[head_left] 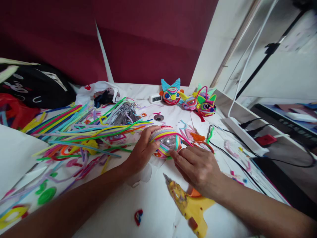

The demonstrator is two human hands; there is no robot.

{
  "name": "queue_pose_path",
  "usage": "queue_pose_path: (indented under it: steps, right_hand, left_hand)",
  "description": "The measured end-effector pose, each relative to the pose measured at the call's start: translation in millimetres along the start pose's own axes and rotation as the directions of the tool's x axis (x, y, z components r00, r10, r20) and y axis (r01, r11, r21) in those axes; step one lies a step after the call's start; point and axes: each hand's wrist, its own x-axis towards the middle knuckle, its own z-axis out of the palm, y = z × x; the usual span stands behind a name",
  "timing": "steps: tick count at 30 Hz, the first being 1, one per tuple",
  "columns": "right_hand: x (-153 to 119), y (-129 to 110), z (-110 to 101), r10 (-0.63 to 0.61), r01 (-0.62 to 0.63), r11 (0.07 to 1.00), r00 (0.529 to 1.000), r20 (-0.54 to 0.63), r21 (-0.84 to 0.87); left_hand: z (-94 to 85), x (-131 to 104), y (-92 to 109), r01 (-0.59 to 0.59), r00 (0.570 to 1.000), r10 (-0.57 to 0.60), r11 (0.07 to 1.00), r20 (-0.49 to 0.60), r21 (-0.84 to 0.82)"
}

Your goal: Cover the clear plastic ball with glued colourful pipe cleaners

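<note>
A round clear ball wrapped in rainbow bands of pipe cleaner rests at the middle of the table. My left hand grips its left side, thumb on the front and fingers over the top. At the ball's lower right, my right hand has its fingers curled, the index fingertip touching the ball; whether it pinches anything is hidden. A pink strand runs from the ball's top toward the right hand. Below the right hand lies a yellow glue gun, its nozzle pointing up and left.
Many loose pipe cleaners cover the left side. Finished colourful figures and a small white timer stand at the back. A power strip with cables lies on the right. A small red-blue piece lies in front.
</note>
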Motion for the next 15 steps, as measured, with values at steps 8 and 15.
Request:
queue_pose_path:
  steps: [8, 15]
  right_hand:
    - [1.1, 2.2, 2.1, -0.017, 0.016, 0.999, 1.000, -0.016, -0.044]
    - [2.0, 2.7, 2.5, -0.019, 0.018, 0.998, 1.000, -0.021, -0.055]
  left_hand:
    - [0.6, 2.1, 1.8, 0.043, 0.999, -0.043, 0.999, -0.010, -0.006]
    - [0.5, 1.1, 0.6, 0.031, 0.999, -0.031, 1.000, -0.014, -0.004]
